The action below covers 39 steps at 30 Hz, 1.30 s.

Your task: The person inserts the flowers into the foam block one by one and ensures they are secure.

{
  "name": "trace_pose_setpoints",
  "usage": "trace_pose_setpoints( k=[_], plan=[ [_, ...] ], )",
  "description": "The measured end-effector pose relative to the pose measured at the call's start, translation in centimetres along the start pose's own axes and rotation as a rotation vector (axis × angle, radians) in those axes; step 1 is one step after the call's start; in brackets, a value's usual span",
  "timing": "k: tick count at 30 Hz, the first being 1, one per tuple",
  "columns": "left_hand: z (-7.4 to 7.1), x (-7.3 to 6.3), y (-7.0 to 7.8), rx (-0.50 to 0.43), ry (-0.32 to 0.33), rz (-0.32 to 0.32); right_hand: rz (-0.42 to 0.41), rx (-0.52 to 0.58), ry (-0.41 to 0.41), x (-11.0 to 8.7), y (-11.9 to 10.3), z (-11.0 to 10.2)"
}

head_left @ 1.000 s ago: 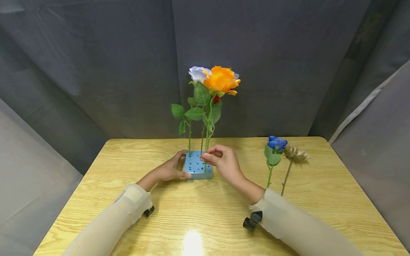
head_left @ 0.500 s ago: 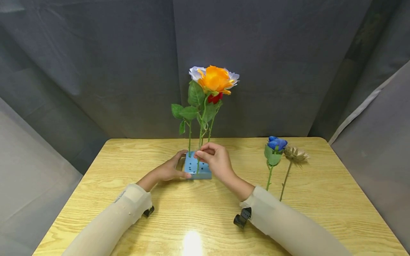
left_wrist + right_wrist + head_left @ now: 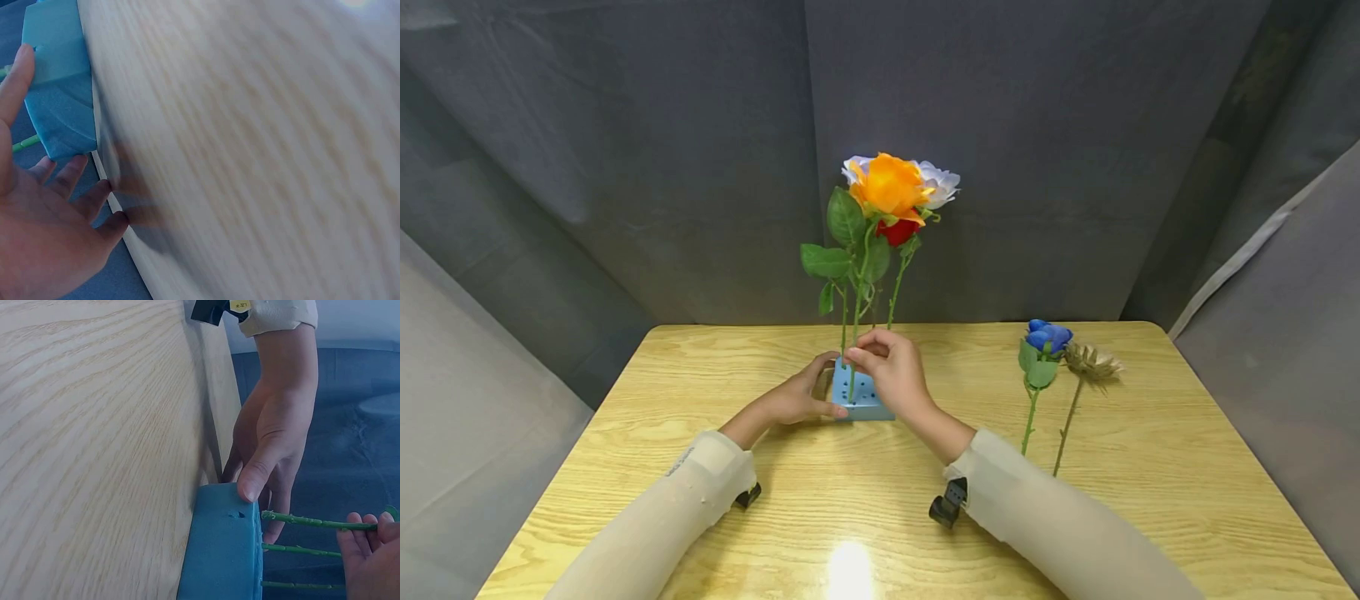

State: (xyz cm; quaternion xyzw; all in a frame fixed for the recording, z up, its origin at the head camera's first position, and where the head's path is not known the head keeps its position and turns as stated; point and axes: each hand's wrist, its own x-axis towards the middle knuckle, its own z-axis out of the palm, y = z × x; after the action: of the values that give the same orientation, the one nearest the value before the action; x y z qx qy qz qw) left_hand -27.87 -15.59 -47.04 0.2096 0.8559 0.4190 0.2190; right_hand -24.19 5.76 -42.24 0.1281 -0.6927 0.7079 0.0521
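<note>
In the head view my left hand (image 3: 796, 398) holds the left side of a blue foam block (image 3: 872, 412), thumb at the front and fingers toward the back. Small holes dot the block's top. My right hand (image 3: 897, 373) pinches the stem of an orange rose (image 3: 889, 187) above the block. In the right wrist view the cut end of that stem (image 3: 306, 520) is close to the block's top face; whether it touches I cannot tell. Behind the orange rose, a red flower (image 3: 898, 232) and pale white flowers (image 3: 937, 183) stand on stems in the block, partly hidden.
On the right of the wooden table (image 3: 820, 533) lie a blue rose (image 3: 1049, 336) and a beige flower (image 3: 1093, 364), their lower stems hidden by my right sleeve (image 3: 1037, 500). Grey cloth (image 3: 715, 167) hangs behind the table's back edge.
My right hand has moved left with the orange rose, carrying its stem end across the block toward the front left. More of the red and white flowers shows. My left hand has stayed put.
</note>
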Motion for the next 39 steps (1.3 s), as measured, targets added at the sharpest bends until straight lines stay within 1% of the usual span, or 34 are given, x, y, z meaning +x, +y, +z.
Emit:
trace_pose_setpoints(
  k=[8,15,21,33,39],
  plan=[
    [0.0,0.0,-0.1,0.011,0.004,0.019,0.009,0.011,0.015,0.4,0.2,0.8],
    [0.0,-0.1,0.0,0.014,0.004,0.005,-0.024,-0.086,0.025,0.3,0.6,1.1],
    [0.0,-0.1,-0.1,0.013,0.003,0.000,-0.019,-0.145,0.014,0.0,1.1,1.3],
    [0.0,-0.3,0.1,0.001,-0.005,-0.025,-0.012,-0.209,-0.006,-0.5,2.1,1.6],
    [-0.1,-0.4,0.2,0.002,-0.013,-0.020,-0.008,-0.216,-0.021,-0.7,2.6,1.6]
  ],
)
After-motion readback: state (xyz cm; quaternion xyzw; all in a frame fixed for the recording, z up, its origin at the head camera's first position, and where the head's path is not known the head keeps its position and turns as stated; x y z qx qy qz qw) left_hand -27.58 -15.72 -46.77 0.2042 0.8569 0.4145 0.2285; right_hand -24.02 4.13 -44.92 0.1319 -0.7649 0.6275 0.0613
